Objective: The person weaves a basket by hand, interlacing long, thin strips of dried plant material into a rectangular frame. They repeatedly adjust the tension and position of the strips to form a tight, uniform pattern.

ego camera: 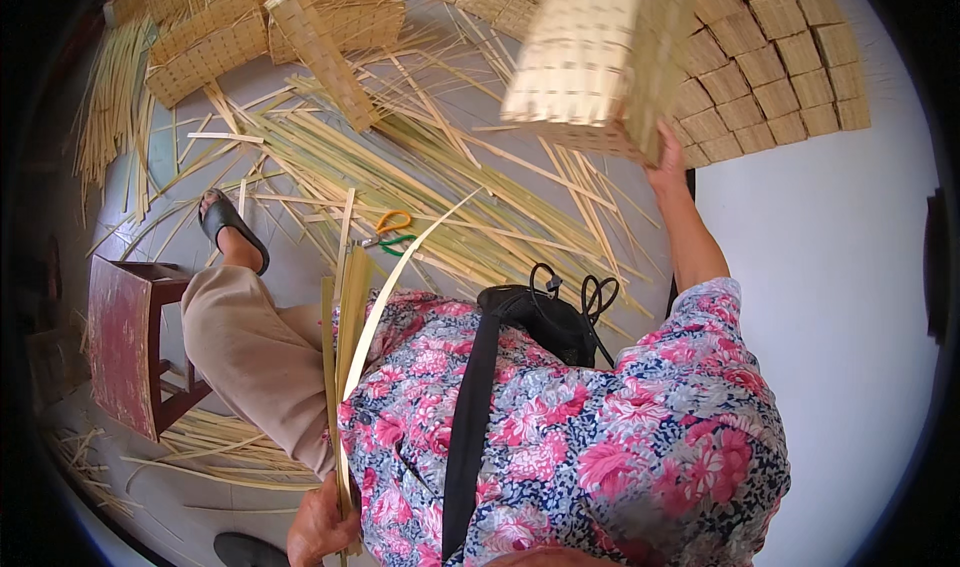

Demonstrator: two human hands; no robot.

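Observation:
My right hand (665, 160) grips the lower right corner of a tall, square woven bamboo basket (574, 56), held up and tilted before the stacked baskets. The basket is blurred, and its top runs out of view. Down at the lower left, my left hand (324, 523) is closed around a few long flat bamboo strips (349, 327). They rise along my side, and one pale strip curves off to the right. Scissors (393, 233) with one orange and one green handle loop lie on loose bamboo strips (450, 184) on the floor.
Woven baskets stand stacked in rows (772, 56) against the white wall (810, 282). More unfinished baskets (210, 49) lie at the upper left. A worn red wooden stool (124, 342) stands beside my leg. Bamboo strips (225, 447) also lie behind it. A black bag (544, 323) hangs at my waist.

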